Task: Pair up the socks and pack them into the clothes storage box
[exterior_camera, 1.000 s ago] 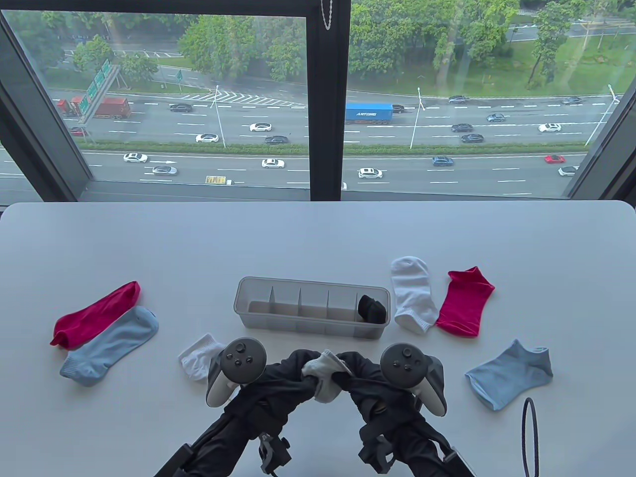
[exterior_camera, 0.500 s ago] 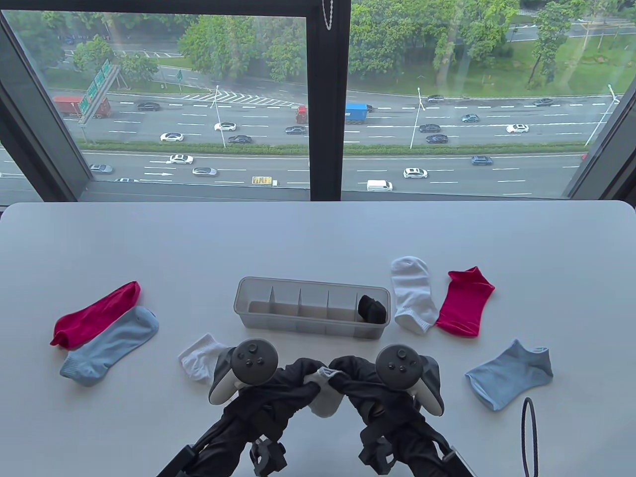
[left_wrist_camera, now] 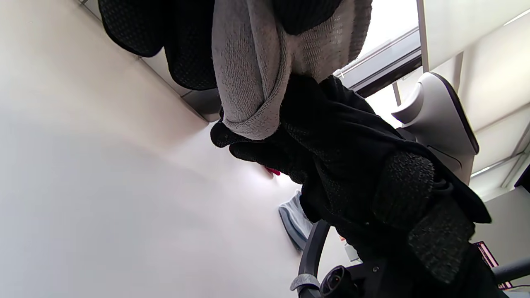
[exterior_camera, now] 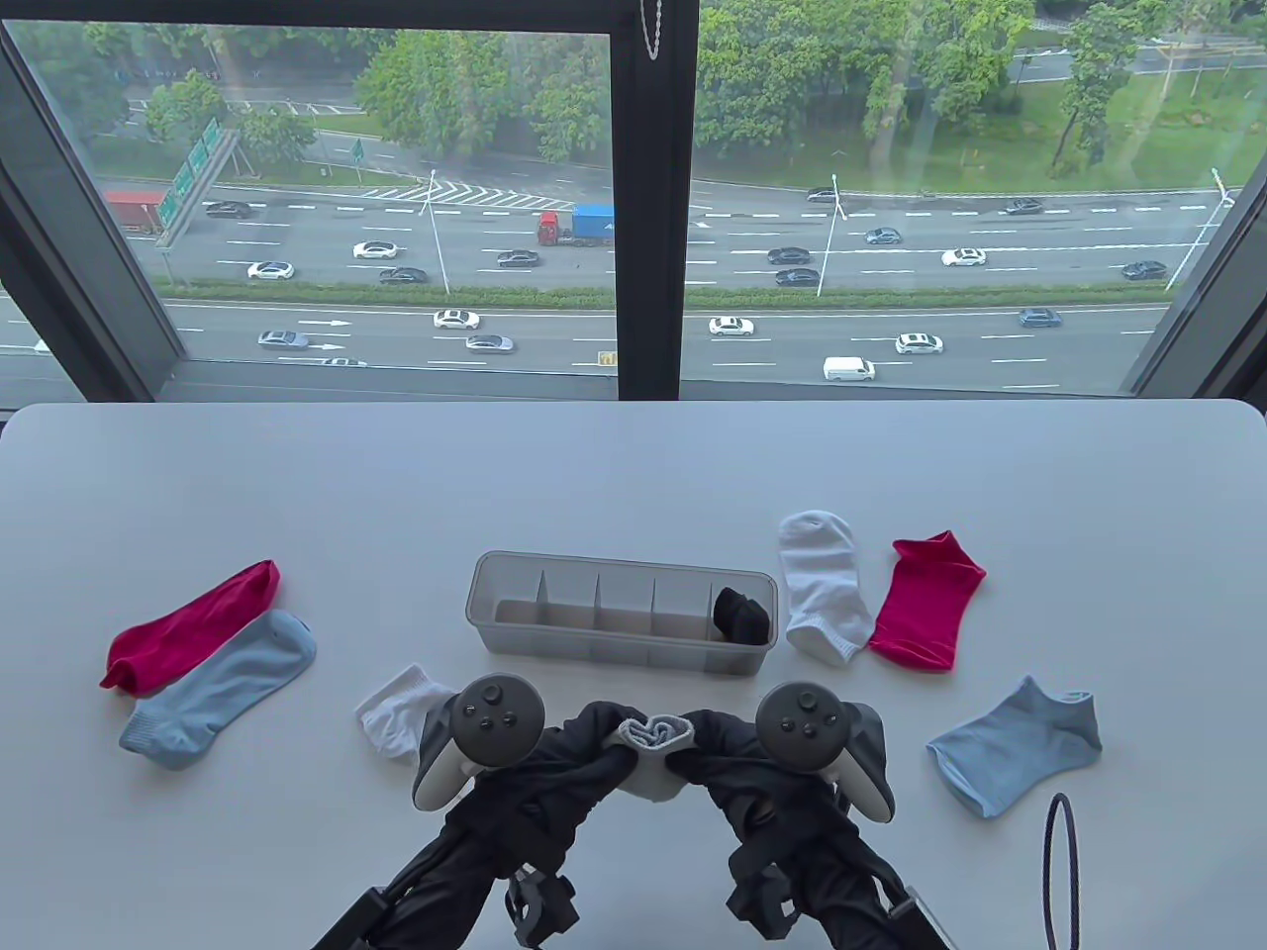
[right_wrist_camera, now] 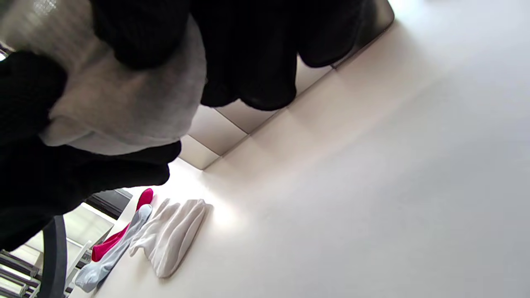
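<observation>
Bridging both hands (exterior_camera: 594,752): grey sock (exterior_camera: 653,734)

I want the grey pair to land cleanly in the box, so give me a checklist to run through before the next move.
1. Both hands hold the bundle: left hand and right hand grip the grey socks. Ok.
2. Bundle rolled tight enough to stay together: top looks rolled in the table view; underside hidden. Cannot tell.
3. Free compartment in the storage box: the rightmost holds the black socks; the four to its left look bare. Ok.
4. Path to the box: bare table between hands and box. Ok.
5. White sock by the left hand lies off that path. Ok.
</observation>
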`<state>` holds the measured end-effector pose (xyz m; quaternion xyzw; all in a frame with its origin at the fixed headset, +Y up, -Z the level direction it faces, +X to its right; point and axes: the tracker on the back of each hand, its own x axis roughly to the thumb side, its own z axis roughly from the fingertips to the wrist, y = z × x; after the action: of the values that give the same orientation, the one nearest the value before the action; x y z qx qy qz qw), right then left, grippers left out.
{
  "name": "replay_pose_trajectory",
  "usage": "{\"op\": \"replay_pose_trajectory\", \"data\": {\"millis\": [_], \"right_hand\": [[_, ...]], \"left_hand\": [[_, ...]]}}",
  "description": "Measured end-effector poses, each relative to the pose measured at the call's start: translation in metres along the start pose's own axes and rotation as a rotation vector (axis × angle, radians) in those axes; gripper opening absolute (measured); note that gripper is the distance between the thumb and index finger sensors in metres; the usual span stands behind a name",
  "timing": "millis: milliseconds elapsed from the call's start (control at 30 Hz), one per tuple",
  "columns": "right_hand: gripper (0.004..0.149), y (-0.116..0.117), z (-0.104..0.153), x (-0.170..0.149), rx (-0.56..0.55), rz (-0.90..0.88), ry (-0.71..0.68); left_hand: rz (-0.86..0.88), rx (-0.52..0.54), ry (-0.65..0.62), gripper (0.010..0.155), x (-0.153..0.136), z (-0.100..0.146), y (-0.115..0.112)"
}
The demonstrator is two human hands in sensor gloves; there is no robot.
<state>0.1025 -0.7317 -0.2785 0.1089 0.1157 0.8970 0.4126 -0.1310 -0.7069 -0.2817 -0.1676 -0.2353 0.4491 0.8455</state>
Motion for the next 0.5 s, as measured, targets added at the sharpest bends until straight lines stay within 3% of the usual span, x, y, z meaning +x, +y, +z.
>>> {"op": "replay_pose_trajectory", "data": {"millis": [33, 133, 167, 267, 333, 400, 500], "right_hand": [[0.047, -0.001, 0.001, -0.001, 0.031, -0.036, -0.018], [0.085, 0.004, -0.002, -0.004, 0.177, -0.219, -0.039], [0.089, 0.008, -0.003, -0.005, 0.230, -0.273, -0.042], [0.075, 0.014, -0.005, -0.005, 0.250, -0.396, -0.017], [0.063, 0.008, -0.003, -0.007, 0.173, -0.433, 0.015], [0.060, 0.000, -0.001, -0.007, 0.102, -0.411, 0.030], [0.059, -0.029, 0.001, 0.002, -0.102, -0.298, 0.057]], "left_hand": [[0.019, 0.066, 0.006, 0.048, -0.003, 0.002, 0.002], [0.155, 0.204, 0.059, 0.048, -0.015, 0.011, 0.006], [0.226, 0.226, 0.059, 0.048, -0.016, 0.012, 0.006], [0.254, 0.199, 0.040, 0.049, -0.014, 0.012, 0.004], [0.208, 0.180, 0.036, 0.050, -0.012, 0.011, 0.001], [0.142, 0.163, 0.049, 0.055, -0.011, 0.010, -0.002], [-0.126, 0.066, 0.134, 0.069, -0.014, 0.006, -0.005]]}}
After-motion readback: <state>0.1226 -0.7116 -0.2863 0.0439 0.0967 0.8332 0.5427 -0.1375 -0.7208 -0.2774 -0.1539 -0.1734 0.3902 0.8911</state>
